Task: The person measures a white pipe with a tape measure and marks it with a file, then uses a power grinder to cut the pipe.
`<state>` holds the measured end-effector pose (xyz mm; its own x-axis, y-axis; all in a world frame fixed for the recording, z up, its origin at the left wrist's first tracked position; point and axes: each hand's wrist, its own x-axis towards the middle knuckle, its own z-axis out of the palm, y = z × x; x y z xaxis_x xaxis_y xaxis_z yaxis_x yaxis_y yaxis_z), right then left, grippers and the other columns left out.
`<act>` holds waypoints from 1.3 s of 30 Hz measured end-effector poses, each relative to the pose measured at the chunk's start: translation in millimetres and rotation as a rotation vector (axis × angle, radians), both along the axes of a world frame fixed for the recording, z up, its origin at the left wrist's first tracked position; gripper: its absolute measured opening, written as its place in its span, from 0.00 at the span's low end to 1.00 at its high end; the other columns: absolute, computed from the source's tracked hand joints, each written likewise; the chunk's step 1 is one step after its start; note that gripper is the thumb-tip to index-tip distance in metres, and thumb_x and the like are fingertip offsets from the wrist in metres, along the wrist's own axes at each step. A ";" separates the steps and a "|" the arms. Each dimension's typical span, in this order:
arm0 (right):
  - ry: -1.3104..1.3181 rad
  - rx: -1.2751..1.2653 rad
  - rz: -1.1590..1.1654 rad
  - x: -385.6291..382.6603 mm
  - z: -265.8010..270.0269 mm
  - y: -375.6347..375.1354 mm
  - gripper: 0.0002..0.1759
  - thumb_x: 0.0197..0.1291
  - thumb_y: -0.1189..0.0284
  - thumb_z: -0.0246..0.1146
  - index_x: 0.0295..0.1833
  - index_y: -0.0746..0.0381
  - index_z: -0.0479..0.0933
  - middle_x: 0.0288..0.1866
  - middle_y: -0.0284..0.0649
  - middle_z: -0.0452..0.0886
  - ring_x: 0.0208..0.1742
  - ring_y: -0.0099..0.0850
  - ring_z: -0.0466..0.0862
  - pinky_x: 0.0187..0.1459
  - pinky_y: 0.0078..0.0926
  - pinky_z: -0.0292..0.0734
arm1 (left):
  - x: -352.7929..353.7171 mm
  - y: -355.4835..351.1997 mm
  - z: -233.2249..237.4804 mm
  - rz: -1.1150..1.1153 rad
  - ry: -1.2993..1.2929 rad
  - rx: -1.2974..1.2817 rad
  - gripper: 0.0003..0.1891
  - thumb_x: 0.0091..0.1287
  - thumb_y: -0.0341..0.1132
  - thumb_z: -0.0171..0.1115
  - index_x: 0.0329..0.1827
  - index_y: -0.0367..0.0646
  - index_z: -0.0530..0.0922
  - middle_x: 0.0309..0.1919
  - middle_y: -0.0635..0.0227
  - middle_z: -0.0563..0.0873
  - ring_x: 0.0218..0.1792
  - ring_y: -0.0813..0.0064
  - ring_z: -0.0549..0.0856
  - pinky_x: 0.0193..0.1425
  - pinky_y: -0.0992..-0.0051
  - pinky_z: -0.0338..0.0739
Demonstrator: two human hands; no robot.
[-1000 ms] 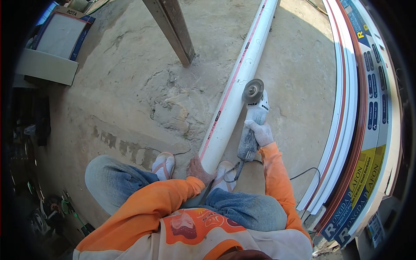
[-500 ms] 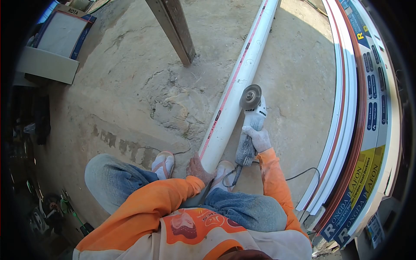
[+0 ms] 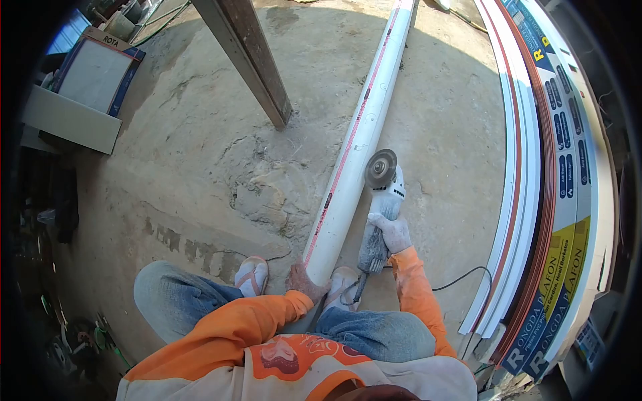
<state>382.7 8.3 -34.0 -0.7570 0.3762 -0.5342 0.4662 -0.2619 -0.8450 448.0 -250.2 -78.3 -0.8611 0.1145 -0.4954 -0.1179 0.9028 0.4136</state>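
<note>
Partly, left hand hides pipe end; right hand grips grinder.

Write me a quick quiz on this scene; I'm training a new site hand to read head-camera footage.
1. True or false: the right hand wears a glove.
2. What does the left hand touch? A) the white pipe B) a hammer C) a paintbrush
3. On which side of the white pipe, the person's left or right, is the angle grinder?

Key: 1 true; 2 A; 3 right.
</note>
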 end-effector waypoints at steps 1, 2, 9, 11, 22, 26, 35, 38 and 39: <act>0.027 0.007 -0.022 -3.9 8.6 6.2 0.26 0.47 0.66 0.71 0.48 0.71 0.74 0.37 0.40 0.81 0.36 0.28 0.81 0.39 0.26 0.78 | -0.8 -0.4 2.0 0.014 -0.037 0.015 0.59 0.41 0.53 0.74 0.72 0.38 0.47 0.58 0.43 0.67 0.60 0.44 0.70 0.64 0.53 0.65; 0.086 0.004 -0.060 -6.0 17.0 14.1 0.25 0.47 0.67 0.71 0.48 0.71 0.74 0.37 0.40 0.81 0.36 0.27 0.81 0.39 0.26 0.78 | -1.5 -0.3 2.0 0.030 -0.078 0.029 0.60 0.40 0.52 0.74 0.72 0.38 0.46 0.58 0.43 0.67 0.60 0.45 0.69 0.65 0.54 0.65; 0.196 0.079 -0.245 -1.6 25.3 71.2 0.23 0.49 0.69 0.70 0.48 0.70 0.74 0.38 0.38 0.81 0.36 0.26 0.81 0.39 0.24 0.77 | -24.2 6.6 -7.3 -0.049 0.030 0.128 0.57 0.40 0.50 0.76 0.70 0.34 0.50 0.57 0.43 0.68 0.60 0.46 0.69 0.65 0.58 0.66; 0.192 0.061 -0.283 3.8 29.4 76.8 0.23 0.49 0.69 0.70 0.48 0.70 0.74 0.38 0.38 0.81 0.36 0.26 0.81 0.39 0.24 0.77 | -36.6 12.5 7.0 -0.010 -0.033 0.183 0.53 0.40 0.49 0.76 0.66 0.33 0.55 0.56 0.44 0.69 0.59 0.46 0.70 0.65 0.58 0.66; 0.141 -0.037 -0.331 8.9 18.7 86.1 0.26 0.48 0.67 0.70 0.49 0.74 0.73 0.39 0.41 0.81 0.36 0.27 0.81 0.38 0.24 0.77 | -171.8 100.6 6.5 -0.049 -0.053 0.146 0.54 0.39 0.53 0.77 0.65 0.34 0.55 0.56 0.43 0.70 0.59 0.47 0.71 0.63 0.59 0.69; 0.163 0.057 -0.302 -19.0 16.5 91.5 0.25 0.48 0.66 0.71 0.45 0.73 0.75 0.37 0.41 0.81 0.35 0.27 0.81 0.38 0.25 0.77 | -173.8 118.9 -4.0 -0.063 -0.036 0.046 0.60 0.41 0.54 0.75 0.71 0.36 0.47 0.60 0.43 0.66 0.61 0.45 0.69 0.64 0.57 0.67; 0.097 0.156 -0.077 -125.4 -5.0 111.1 0.25 0.44 0.63 0.72 0.40 0.74 0.77 0.31 0.43 0.82 0.30 0.29 0.82 0.34 0.27 0.77 | -21.5 11.1 -7.1 -0.063 0.079 0.204 0.51 0.40 0.45 0.76 0.65 0.36 0.55 0.54 0.42 0.69 0.57 0.45 0.70 0.61 0.56 0.67; 0.030 0.164 -0.013 -152.8 -8.8 106.9 0.25 0.44 0.61 0.71 0.39 0.73 0.78 0.29 0.41 0.81 0.27 0.29 0.82 0.31 0.26 0.76 | -9.4 8.3 -11.4 0.039 -0.029 0.096 0.57 0.41 0.51 0.76 0.69 0.35 0.50 0.57 0.41 0.67 0.60 0.43 0.68 0.65 0.54 0.64; -0.010 0.200 0.022 -158.5 -8.0 105.2 0.25 0.44 0.60 0.71 0.39 0.72 0.78 0.29 0.40 0.81 0.25 0.27 0.81 0.29 0.25 0.76 | -9.3 8.8 -13.7 0.018 -0.009 0.084 0.57 0.41 0.52 0.75 0.69 0.35 0.50 0.57 0.41 0.67 0.60 0.43 0.68 0.65 0.54 0.64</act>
<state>224.1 113.5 -42.0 -0.7612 0.4592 -0.4580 0.4785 -0.0791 -0.8745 438.7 -241.4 -91.9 -0.8589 0.1406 -0.4924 -0.1375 0.8629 0.4862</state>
